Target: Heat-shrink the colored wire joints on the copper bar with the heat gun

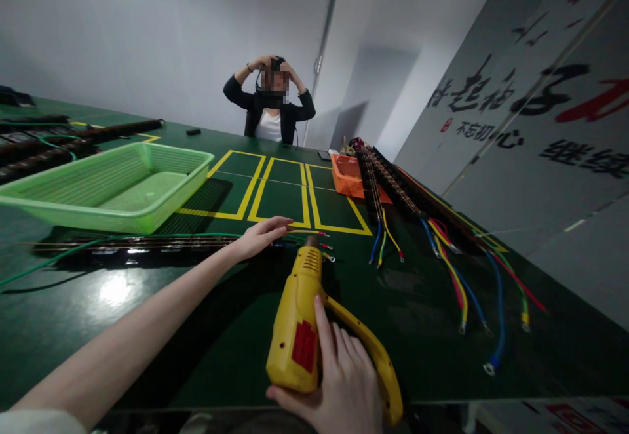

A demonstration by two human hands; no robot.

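My right hand (pixel 339 375) is wrapped round the body of a yellow heat gun (pixel 299 309) near the table's front edge, its nozzle pointing away from me. Just left of the nozzle, my left hand (pixel 263 236) lies over the end of a dark cable bundle (pixel 171 245), fingers pressed together; what they grip underneath is hidden. Beyond its fingertips, short coloured leads with metal ring terminals (pixel 330 259) stick out to the right. Green wires run leftward along the bundle.
A light green basket (pixel 162 208) stands at the left, with dark bundles (pixel 73 142) behind it. An orange basket (pixel 350 185) and more cable bundles with ring-ended leads (pixel 457 276) lie right. Yellow tape marks the green table (pixel 407 329). A person (pixel 270 116) sits opposite.
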